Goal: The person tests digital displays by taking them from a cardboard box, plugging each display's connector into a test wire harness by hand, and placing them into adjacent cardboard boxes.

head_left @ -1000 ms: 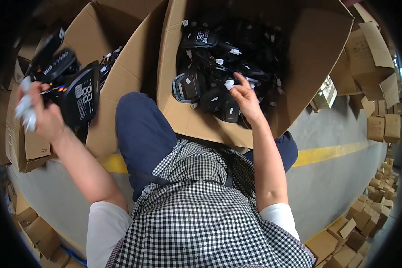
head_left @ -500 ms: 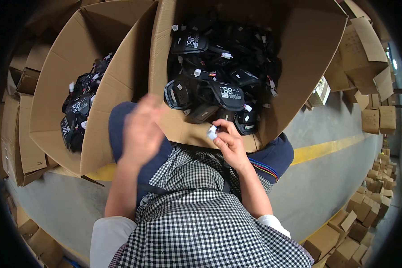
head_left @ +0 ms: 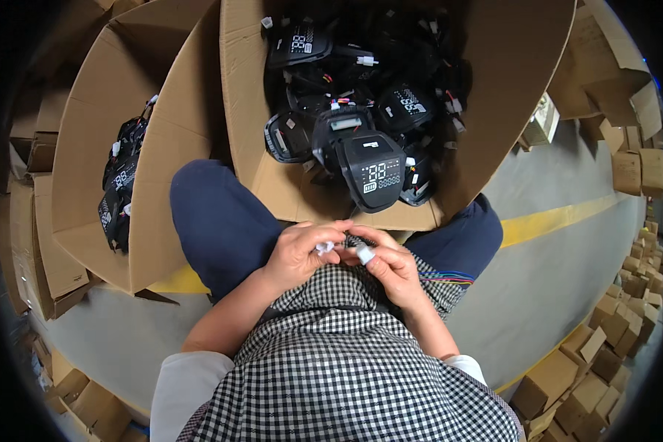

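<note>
Both hands are close together above my lap, just in front of the large cardboard box [head_left: 237,96]. My left hand [head_left: 296,256] pinches a small white plug connector [head_left: 325,248]. In the fingers of my right hand [head_left: 398,271] is another white plug connector [head_left: 365,255], its end pointing toward the left hand. Fingers partly hide both connectors, and I cannot tell whether they touch. Beyond the hands, a black digital display unit [head_left: 374,171] lies face up at the box's near edge, on top of several similar units with wires and white plugs.
To the left, a second cardboard box [head_left: 88,147] holds more display units [head_left: 121,177]. Thin coloured wires [head_left: 449,278] lie across my right thigh. Many brown cartons [head_left: 567,376] are piled along the right, past a yellow floor line [head_left: 552,224].
My left hand has come from above the left knee to beside the right hand and now holds a connector. The right hand has lowered slightly. A display unit sits nearer the box's front edge.
</note>
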{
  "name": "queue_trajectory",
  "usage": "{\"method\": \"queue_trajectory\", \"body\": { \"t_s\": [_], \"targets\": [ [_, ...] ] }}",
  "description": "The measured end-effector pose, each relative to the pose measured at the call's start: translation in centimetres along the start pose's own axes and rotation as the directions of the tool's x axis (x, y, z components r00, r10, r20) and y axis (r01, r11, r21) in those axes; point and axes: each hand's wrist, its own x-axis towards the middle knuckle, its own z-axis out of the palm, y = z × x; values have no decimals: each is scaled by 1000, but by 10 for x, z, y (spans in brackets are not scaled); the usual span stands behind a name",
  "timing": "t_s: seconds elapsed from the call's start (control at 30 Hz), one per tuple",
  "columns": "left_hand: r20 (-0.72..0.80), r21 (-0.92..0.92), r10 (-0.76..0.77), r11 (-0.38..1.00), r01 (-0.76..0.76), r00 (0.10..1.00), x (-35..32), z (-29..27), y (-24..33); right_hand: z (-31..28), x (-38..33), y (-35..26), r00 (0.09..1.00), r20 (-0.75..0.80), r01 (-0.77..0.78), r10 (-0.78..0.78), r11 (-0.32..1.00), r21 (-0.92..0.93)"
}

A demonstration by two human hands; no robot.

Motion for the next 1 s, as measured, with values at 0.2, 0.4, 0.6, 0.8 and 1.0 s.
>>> {"method": "queue_trajectory", "body": {
  "t_s": [0.2,0.4,0.6,0.8,1.0],
  "targets": [
    [50,-325,-218,919,222,975,6,-8,35,-2,4,-31,994,-104,-30,-16,904,-426],
    [155,158,-155,979,130,976,0,-10,11,9,8,-44,998,53,56,-21,554,-831],
    [262,224,-234,958,177,936,-28,-14,15,10,9,-33,922,234,-15,309,631,-776],
    [259,286,-220,948,143,940,-37,-18,18,9,26,-31,820,328,-103,469,684,-723],
    [239,242,-212,958,153,947,-41,-22,15,1,38,-8,759,462,-202,459,841,-503]
  ]
}}
